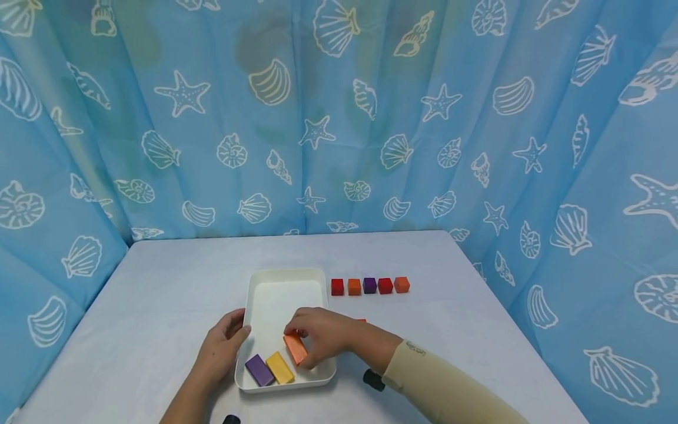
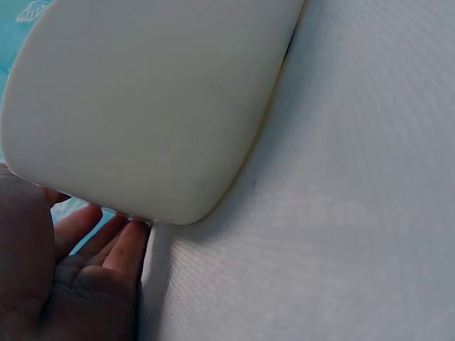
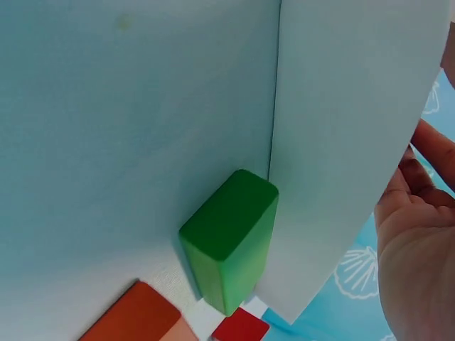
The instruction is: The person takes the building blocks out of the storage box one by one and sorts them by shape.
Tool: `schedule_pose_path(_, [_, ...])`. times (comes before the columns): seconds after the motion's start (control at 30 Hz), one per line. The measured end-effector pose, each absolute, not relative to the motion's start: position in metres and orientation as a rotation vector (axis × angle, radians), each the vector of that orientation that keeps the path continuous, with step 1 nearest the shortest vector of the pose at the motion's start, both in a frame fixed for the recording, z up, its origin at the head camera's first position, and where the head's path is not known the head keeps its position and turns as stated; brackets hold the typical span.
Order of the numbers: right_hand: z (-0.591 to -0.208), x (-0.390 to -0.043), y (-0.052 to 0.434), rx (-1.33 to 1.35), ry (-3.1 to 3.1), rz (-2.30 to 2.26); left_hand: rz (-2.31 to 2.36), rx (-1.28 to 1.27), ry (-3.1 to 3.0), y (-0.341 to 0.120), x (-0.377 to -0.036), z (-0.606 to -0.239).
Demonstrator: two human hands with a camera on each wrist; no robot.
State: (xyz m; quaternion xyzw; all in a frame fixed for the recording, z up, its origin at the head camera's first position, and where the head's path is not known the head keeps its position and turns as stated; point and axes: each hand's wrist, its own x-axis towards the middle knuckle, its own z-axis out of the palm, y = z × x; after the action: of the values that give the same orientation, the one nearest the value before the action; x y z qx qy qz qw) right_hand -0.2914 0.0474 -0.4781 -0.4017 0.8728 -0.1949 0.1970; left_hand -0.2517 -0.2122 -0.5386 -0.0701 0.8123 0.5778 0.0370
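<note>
A white tray sits on the grey table in the lower centre of the head view. Inside it, along the lower edge, lie three flat blocks side by side: a purple block at lower left, a yellow block just beside it, and an orange block to their right.

The right hand reaches into the tray from the lower right; its fingertips pinch the orange block, which sits tilted, one end raised above the tray floor. A beige sleeve covers that forearm.

The left hand rests against the tray's left outer wall, thumb at the rim, fingers relaxed and grasping nothing. The left wrist view shows the fingers lying loose beside the tray's rounded corner.

In the right wrist view a green block stands against the tray's outer wall, with a red block near its base at the bottom edge.

Right of the tray, mid-frame in the head view, a row of five cubes runs red, orange, purple, red, orange, each just apart from the next.
</note>
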Motion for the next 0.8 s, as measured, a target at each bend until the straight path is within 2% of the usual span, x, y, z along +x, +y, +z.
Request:
schedule_pose_path(0.37, [-0.481, -0.29, 0.076, -1.033, 2.514, -0.788, 1.755, -0.233, 2.495, -0.21, -0.248, -0.539])
schedule_pose_path(0.8, [-0.481, -0.289, 0.139, -0.97, 2.606, -0.963, 1.773, -0.213, 2.507, -0.21, -0.249, -0.537])
